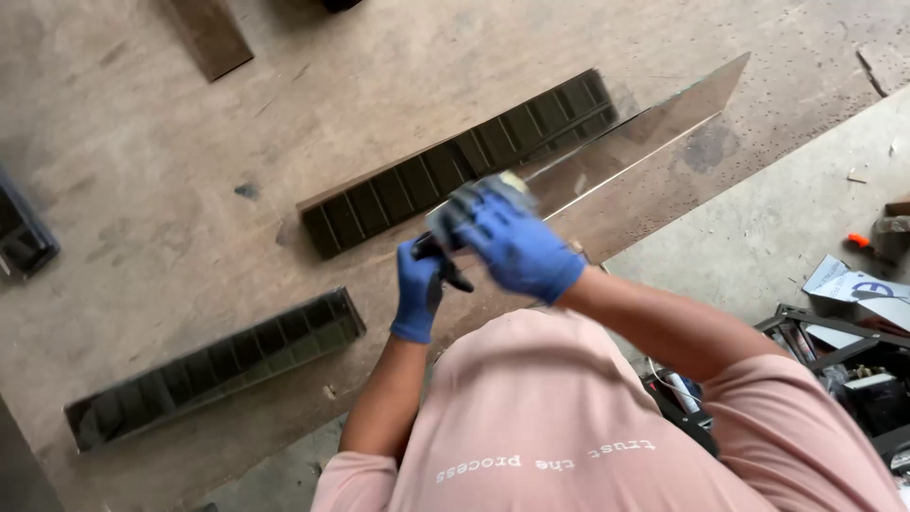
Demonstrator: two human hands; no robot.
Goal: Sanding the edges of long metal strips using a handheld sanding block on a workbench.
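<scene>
Both my hands wear blue gloves. My right hand point(517, 245) is closed around a grey hand-held power tool point(464, 204), pressing its head on the near end of a long shiny metal strip point(645, 128) lying on the workbench point(142, 171). My left hand point(417, 289) grips the tool's black handle point(453, 275) just below. The tool's working end is blurred and mostly hidden by my right glove.
Two dark slotted metal rails lie on the bench: one point(455, 161) beside the strip, one point(218, 365) nearer the left front. A dark plank point(210, 36) lies at the top, a black object point(24, 232) at the left edge. Scrap and papers point(853, 313) sit on the floor right.
</scene>
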